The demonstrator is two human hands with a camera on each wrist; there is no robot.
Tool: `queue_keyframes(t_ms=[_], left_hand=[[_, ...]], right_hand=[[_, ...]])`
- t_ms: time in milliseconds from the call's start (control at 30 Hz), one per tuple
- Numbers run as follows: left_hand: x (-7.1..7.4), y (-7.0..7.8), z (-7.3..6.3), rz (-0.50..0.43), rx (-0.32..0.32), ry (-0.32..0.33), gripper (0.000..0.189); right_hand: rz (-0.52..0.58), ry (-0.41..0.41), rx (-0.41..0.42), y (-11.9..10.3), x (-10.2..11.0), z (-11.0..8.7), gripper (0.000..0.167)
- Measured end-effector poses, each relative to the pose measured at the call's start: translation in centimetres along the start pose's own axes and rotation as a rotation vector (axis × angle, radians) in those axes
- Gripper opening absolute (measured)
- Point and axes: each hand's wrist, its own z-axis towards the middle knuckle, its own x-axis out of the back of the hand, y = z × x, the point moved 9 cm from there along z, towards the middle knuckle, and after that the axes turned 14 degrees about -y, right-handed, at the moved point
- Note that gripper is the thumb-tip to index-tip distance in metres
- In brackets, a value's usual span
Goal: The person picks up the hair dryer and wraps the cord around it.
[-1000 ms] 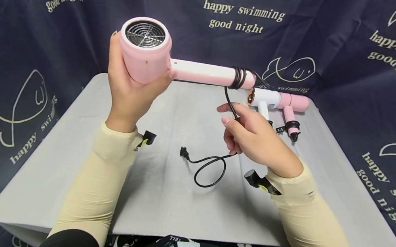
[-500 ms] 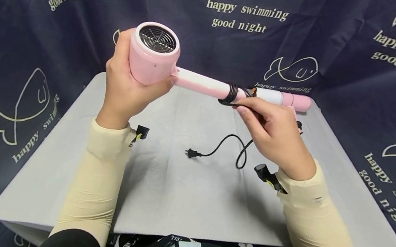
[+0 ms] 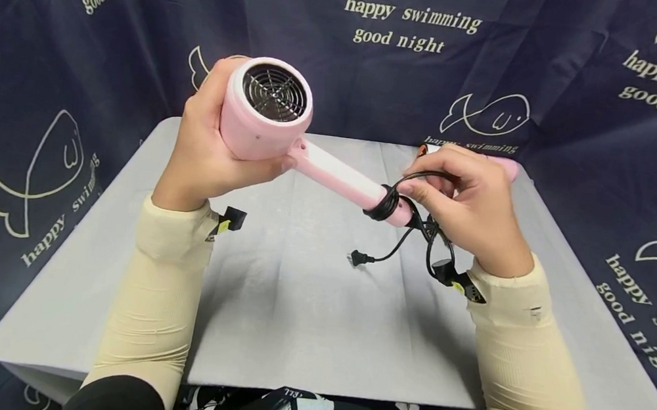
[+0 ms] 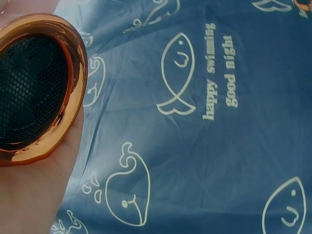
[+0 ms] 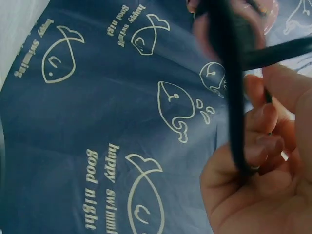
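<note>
A pink hair dryer is held up over the table, its round black grille facing up and its handle slanting down to the right. My left hand grips the dryer's body from the left side. In the left wrist view the copper-rimmed outlet shows above the palm. Several turns of black cord wrap the handle's end. Beside them my right hand pinches the cord between thumb and fingers; the right wrist view shows the cord crossing in front of the curled fingers. The plug dangles below the handle.
Behind my right hand lies another hair dryer, mostly hidden, with its pink end showing on the table's far right. The white-covered table is backed by a dark blue printed curtain.
The dryer has come down slightly and right, its handle tilting from level to downward. My right hand has taken the cord and brought it round the handle's end; the plug has swung right.
</note>
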Motion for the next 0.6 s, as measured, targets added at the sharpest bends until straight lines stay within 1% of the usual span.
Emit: queue_keyframes(t_ms=[67, 167, 267, 333, 400, 433, 500, 600], left_hand=[[0.0, 0.2, 0.0, -0.043, -0.018, 0.006, 0.081], [0.2, 0.3, -0.1, -0.087, -0.040, 0.035, 0.080], [0.5, 0.4, -0.1, -0.126, -0.043, 0.089, 0.077], [0.7, 0.3, -0.2, -0.154, -0.032, 0.134, 0.076], [0.9, 0.1, -0.3, -0.176, -0.015, 0.174, 0.075], [0.9, 0.1, -0.3, -0.191, -0.005, 0.188, 0.074], [1.0, 0.0, -0.4, -0.209, 0.009, 0.219, 0.074], [1.0, -0.1, -0.4, -0.205, 0.015, 0.256, 0.072]], right_hand=[[0.126, -0.032, -0.019, 1.2, -0.4, -0.1, 0.020], [0.263, -0.084, -0.062, 2.8, -1.2, -0.4, 0.016], [0.318, -0.124, -0.102, 3.8, -2.2, -0.5, 0.012], [0.336, -0.138, -0.118, 4.1, -3.0, -0.4, 0.016], [0.320, -0.145, -0.120, 3.9, -3.7, -0.2, 0.023], [0.320, -0.149, -0.120, 3.8, -4.2, -0.1, 0.024], [0.386, -0.157, -0.126, 3.6, -5.1, 0.2, 0.024], [0.427, -0.177, -0.132, 3.2, -6.3, 0.5, 0.028]])
